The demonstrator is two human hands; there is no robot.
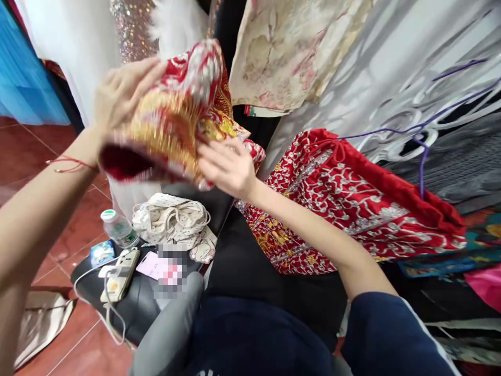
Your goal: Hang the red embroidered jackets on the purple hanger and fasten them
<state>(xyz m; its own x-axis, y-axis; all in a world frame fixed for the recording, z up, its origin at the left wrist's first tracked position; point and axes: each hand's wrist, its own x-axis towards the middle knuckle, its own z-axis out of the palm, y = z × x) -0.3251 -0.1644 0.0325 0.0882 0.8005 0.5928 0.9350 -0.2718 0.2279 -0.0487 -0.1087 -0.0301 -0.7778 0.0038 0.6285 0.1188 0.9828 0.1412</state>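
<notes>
A red garment (172, 130) with gold and silver embroidery is bunched up in front of me, above the black seat. Its near end gapes, showing dark red lining; motion smears its edges. My left hand (127, 91), slightly blurred, grips the upper left side of this cloth, a red string around the wrist. Against the garment's right side lies my right hand (227, 164), fingers stretched out flat. Beneath my right forearm is a red skirt (344, 203) with silver and gold embroidery and a tied cord at its waist, spread over my lap and to the right.
On the black seat (144, 308) are a water bottle (119, 228), cream dotted cloth (172, 216), a power strip (121, 274) with a cable, and a phone (160, 267). Hanging garments (293, 57) fill the back, and white hangers (410, 115) the right.
</notes>
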